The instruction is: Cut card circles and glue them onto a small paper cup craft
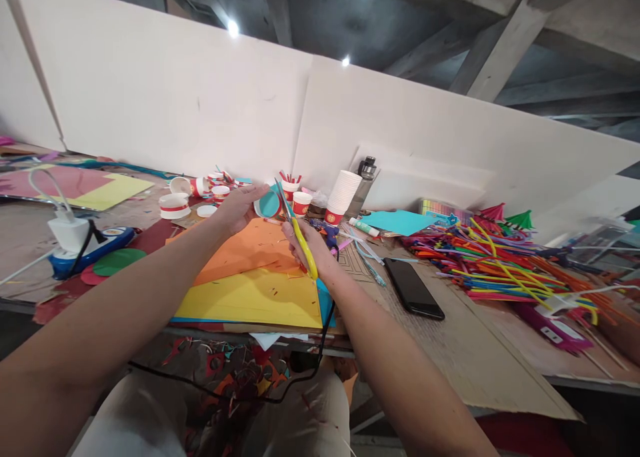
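My left hand (243,209) grips a short paper cup (258,207) from its left side, over the orange sheets. A light-blue round of paper (270,204) fills the cup's opening, which is turned towards me. In my right hand (304,247) is a pair of scissors (306,240) with yellow handles, its blades pointing up and away beside the cup's right edge. Whether the blades touch the cup I cannot tell. Beneath both hands lie orange paper (235,253) and yellow paper (250,300).
Behind my hands stand cut cups (174,207), a tall cup stack (343,197) and a bottle (364,180). To the right lie a black phone (413,287) and colourful pipe cleaners (480,260). A blue power strip (93,250) sits left. A black cable (327,333) hangs over the front edge.
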`<state>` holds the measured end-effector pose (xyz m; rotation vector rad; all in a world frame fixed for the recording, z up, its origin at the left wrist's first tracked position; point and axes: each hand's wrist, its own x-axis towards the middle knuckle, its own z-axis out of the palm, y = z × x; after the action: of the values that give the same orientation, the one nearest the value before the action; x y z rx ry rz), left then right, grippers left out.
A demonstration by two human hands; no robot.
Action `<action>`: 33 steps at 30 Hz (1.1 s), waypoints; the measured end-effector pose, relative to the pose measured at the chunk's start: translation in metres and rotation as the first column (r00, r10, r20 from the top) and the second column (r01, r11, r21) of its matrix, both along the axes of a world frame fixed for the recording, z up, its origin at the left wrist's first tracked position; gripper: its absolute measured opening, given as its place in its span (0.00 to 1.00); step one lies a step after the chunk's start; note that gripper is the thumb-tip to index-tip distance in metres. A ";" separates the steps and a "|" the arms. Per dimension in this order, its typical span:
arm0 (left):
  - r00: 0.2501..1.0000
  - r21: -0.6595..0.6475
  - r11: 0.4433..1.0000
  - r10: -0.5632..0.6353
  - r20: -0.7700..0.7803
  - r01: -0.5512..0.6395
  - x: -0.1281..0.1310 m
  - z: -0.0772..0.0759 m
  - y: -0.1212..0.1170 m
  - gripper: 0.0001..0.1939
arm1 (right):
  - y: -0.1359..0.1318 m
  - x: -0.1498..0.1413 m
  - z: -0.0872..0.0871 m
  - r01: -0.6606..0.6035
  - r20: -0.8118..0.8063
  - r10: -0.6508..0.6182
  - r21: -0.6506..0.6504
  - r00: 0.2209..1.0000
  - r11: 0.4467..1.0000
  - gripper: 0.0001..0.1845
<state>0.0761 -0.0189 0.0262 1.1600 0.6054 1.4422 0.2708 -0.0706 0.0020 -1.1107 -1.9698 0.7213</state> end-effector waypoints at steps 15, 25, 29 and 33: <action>0.999 0.003 1.000 -0.023 -0.032 0.024 0.000 0.001 -0.003 0.16 | 0.000 0.001 0.002 -0.005 -0.020 0.005 -0.003 1.000 1.000 0.29; 1.000 -0.042 0.999 -0.005 -0.006 0.005 0.001 0.006 -0.007 0.17 | -0.001 0.000 0.004 0.002 -0.004 -0.002 -0.017 1.000 1.000 0.32; 1.000 -0.014 1.000 -0.006 -0.027 0.005 0.001 0.006 -0.007 0.18 | -0.001 0.000 0.003 -0.003 -0.009 0.002 -0.031 1.000 1.000 0.31; 0.999 -0.005 1.000 -0.006 -0.048 0.006 -0.001 0.005 -0.005 0.19 | -0.001 0.000 0.004 0.008 0.004 -0.008 -0.049 1.000 0.999 0.30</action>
<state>0.0755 -0.0241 0.0314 1.1948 0.6374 1.4103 0.2711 -0.0717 0.0062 -1.1489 -1.9592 0.7677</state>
